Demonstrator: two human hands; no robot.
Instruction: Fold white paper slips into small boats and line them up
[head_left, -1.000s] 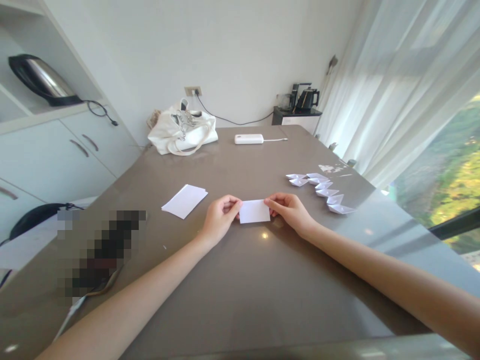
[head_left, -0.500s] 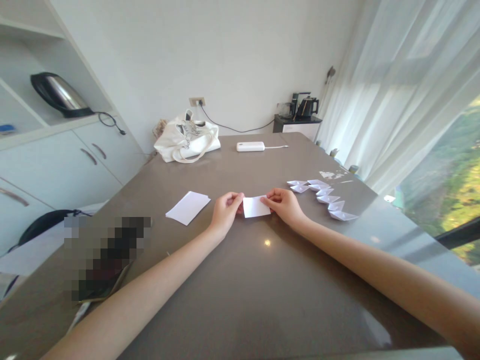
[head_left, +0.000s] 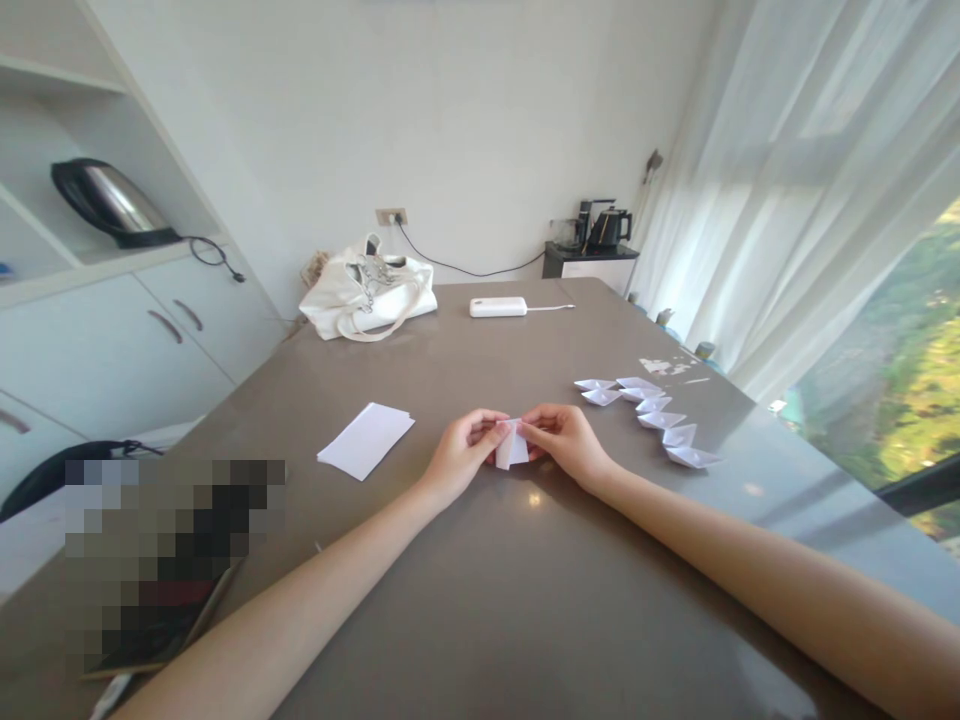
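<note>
Both hands meet over the middle of the grey table [head_left: 480,600]. My left hand [head_left: 463,455] and my right hand [head_left: 562,437] each pinch one side of a small white folded paper [head_left: 511,446], which stands bent in half between the fingertips, just above the tabletop. A stack of flat white paper sheets [head_left: 366,439] lies to the left of my left hand. Several finished white paper boats [head_left: 654,418] sit in a row to the right of my right hand.
A white handbag [head_left: 366,300] and a white power bank [head_left: 498,307] with a cable lie at the far end of the table. A kettle [head_left: 112,203] rests on the left shelf. Curtains [head_left: 787,180] hang at the right. A blurred dark object [head_left: 172,550] lies front left.
The paper was a flat rectangle held by its two ends; the hands have come together and it is now folded in half between them.
</note>
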